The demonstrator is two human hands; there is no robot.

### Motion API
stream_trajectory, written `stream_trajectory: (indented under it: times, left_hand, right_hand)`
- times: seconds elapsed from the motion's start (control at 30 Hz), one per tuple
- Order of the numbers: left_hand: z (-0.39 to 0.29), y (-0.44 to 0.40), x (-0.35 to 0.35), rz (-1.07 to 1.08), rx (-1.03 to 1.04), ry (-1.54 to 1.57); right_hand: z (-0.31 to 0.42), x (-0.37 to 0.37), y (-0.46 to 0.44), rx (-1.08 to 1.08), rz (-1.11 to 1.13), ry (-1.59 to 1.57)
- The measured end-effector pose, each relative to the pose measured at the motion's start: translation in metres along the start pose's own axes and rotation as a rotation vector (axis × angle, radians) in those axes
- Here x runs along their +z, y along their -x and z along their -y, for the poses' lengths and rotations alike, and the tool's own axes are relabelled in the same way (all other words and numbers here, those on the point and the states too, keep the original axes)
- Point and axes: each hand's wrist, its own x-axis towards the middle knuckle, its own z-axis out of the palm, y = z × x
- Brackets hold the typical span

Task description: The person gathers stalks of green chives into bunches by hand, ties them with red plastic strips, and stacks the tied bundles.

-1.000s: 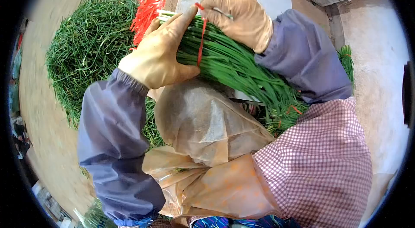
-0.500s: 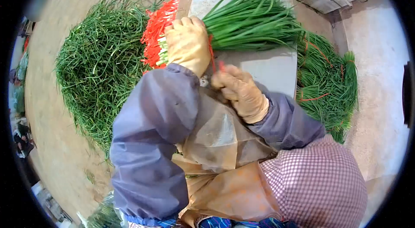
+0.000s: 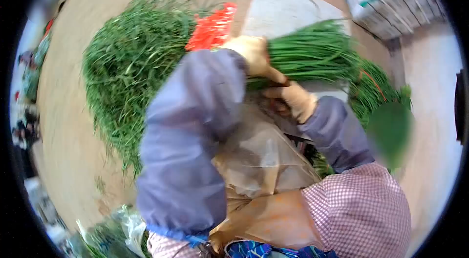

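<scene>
Clasps a thick bundle of green stalks (image 3: pixel 312 53) in the gloved left hand (image 3: pixel 250 56), at upper centre of the frame, with fingers wrapped over the top and thumb stretched down along the near side. Grips near the left end of the bundle, leaving most of the length free to the right of the hand, roughly level, with tips toward the upper right. Hides the cut ends behind hand and sleeve. Shows a thin reddish band (image 3: pixel 268 52) just beside the left fingers, across the stalks. Holds the gloved right hand (image 3: pixel 293 100) just below the bundle, near the left thumb, with fingers curled inward. Cannot tell from the blur how tightly closed, nor about any strand pinched there, nor about contact between the two hands. Lies, as to the bundle, over a pale board (image 3: pixel 298 11), visible above and below the stalks. To the left of the grip, a heap of red strips (image 3: pixel 212 28), close to the left wrist; farther left, a large pile of loose greens (image 3: pixel 134 72). Toward the right of the frame, past the bundle's tips, more tied greens (image 3: pixel 369 96) with a red band across. At upper right, stacked white boxes (image 3: pixel 391 1); at lower left, greens in clear plastic (image 3: pixel 110 233). Below the hands, a brownish apron (image 3: pixel 264 155) across the lap.
</scene>
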Motion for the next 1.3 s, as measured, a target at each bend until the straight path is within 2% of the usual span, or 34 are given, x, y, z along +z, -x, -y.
stream_trajectory:
  times: [0.03,0.07,0.1,0.17,0.23,0.3,0.33,0.4,0.5,0.6,0.73,0.8,0.83,0.87,0.93,1.0,1.03,1.07,1.1,1.13,1.2,1.23,1.3]
  left_hand:
    - [0.004,-0.001,0.006,-0.065,0.055,0.030]
    - [0.008,0.001,0.011,-0.131,0.117,0.118]
    - [0.007,0.017,0.007,-0.162,0.123,0.173]
    - [0.010,0.035,0.022,-0.475,0.271,0.296]
    - [0.002,0.042,0.021,-0.729,0.361,0.304]
    - [-0.014,0.055,0.013,-1.002,0.395,0.272]
    - [-0.021,0.063,0.007,-1.123,0.390,0.236]
    - [-0.028,0.070,0.008,-1.258,0.360,0.219]
    - [-0.014,0.081,0.033,-1.196,0.441,0.391]
    - [0.021,0.102,0.060,-1.159,0.460,0.539]
    - [0.030,0.076,0.079,-1.099,0.419,0.610]
    - [0.039,0.053,0.080,-0.980,0.339,0.554]
    - [0.045,0.041,0.080,-0.920,0.301,0.521]
    - [0.042,0.018,0.081,-1.094,0.091,0.333]
    - [0.001,-0.005,0.082,-1.086,0.046,0.146]
    - [0.000,0.083,0.000,-0.515,0.174,0.213]
    - [0.004,0.082,-0.005,-0.568,0.235,0.441]
    - [0.023,0.070,-0.003,-0.759,0.260,0.523]
    - [0.041,0.072,0.001,-0.886,0.231,0.754]
    - [0.056,0.088,-0.002,-0.984,0.260,0.698]
    - [0.100,0.088,0.035,-1.015,0.159,1.052]
    - [0.113,0.091,0.051,-1.006,0.115,1.252]
    - [0.127,0.097,0.084,-0.976,-0.044,1.243]
  right_hand:
    - [0.006,0.000,-0.010,0.042,-0.070,0.194]
    - [0.011,0.000,-0.001,-0.048,-0.150,0.150]
    - [-0.010,-0.012,-0.020,-0.113,-0.213,-0.063]
    - [-0.035,-0.045,-0.050,-0.264,-0.280,0.513]
    - [-0.022,-0.105,-0.048,-0.809,-0.306,1.019]
    - [-0.012,-0.145,-0.047,-1.340,-0.411,1.340]
    - [-0.006,-0.148,-0.049,-1.349,-0.402,1.343]
    - [0.003,-0.131,-0.044,-1.147,-0.325,1.252]
    - [0.002,-0.099,-0.056,-0.926,-0.306,1.199]
    - [0.003,-0.083,-0.061,-0.945,-0.288,1.154]
    - [0.002,-0.076,-0.061,-1.052,-0.296,1.123]
    - [-0.018,-0.058,-0.082,-0.896,-0.370,1.343]
    - [-0.009,-0.016,-0.056,-0.818,-0.257,0.697]
    - [-0.016,-0.019,-0.055,-0.786,-0.081,0.461]
    - [-0.028,-0.023,-0.058,-0.642,0.225,-0.045]
    - [0.003,0.014,0.004,-0.541,0.076,0.007]
    - [0.019,0.031,0.036,-0.486,0.006,0.029]
    - [0.013,0.025,0.020,-0.407,0.080,-0.098]
    - [0.004,0.022,0.006,-0.338,0.175,-0.231]
    - [0.006,0.021,0.016,-0.321,0.172,-0.173]
    - [0.002,0.019,0.025,-0.283,0.185,-0.133]
    - [0.002,0.013,0.029,-0.255,0.159,0.028]
    - [0.011,0.003,0.045,-0.205,0.117,0.357]
